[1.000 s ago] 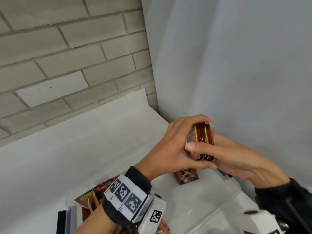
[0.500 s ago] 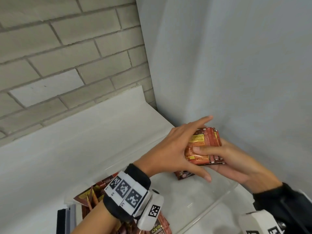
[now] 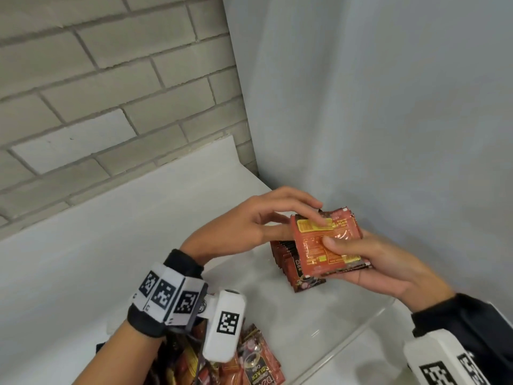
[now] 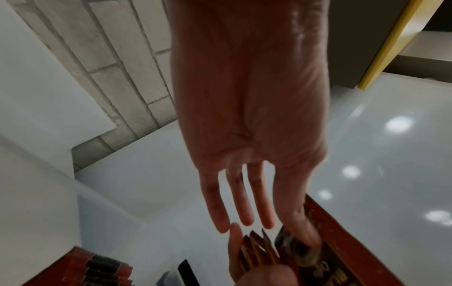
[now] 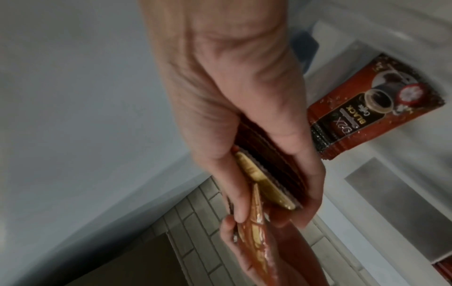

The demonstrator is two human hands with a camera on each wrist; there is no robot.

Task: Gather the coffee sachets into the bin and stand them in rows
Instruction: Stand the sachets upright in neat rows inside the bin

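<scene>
My right hand (image 3: 344,259) grips a stack of red coffee sachets (image 3: 327,245), thumb on top and fingers underneath; the back print faces up. The same stack (image 5: 271,170) shows edge-on in the right wrist view. The fingers of my left hand (image 3: 301,218) lie straight and touch the stack's far left corner, thumb at its left edge. Both hands hover over a clear plastic bin (image 3: 347,339). A short row of sachets (image 3: 291,266) stands inside it by the far wall, right under the stack.
Several loose sachets (image 3: 249,365) lie in a heap at the near left, under my left wrist. A white wall stands close behind the bin on the right, a brick wall on the left. The bin's near half has bare floor.
The stack has turned from upright and edge-on to lying flat, back print up, in my right hand. My left hand has loosened from wrapping it to touching its corner.
</scene>
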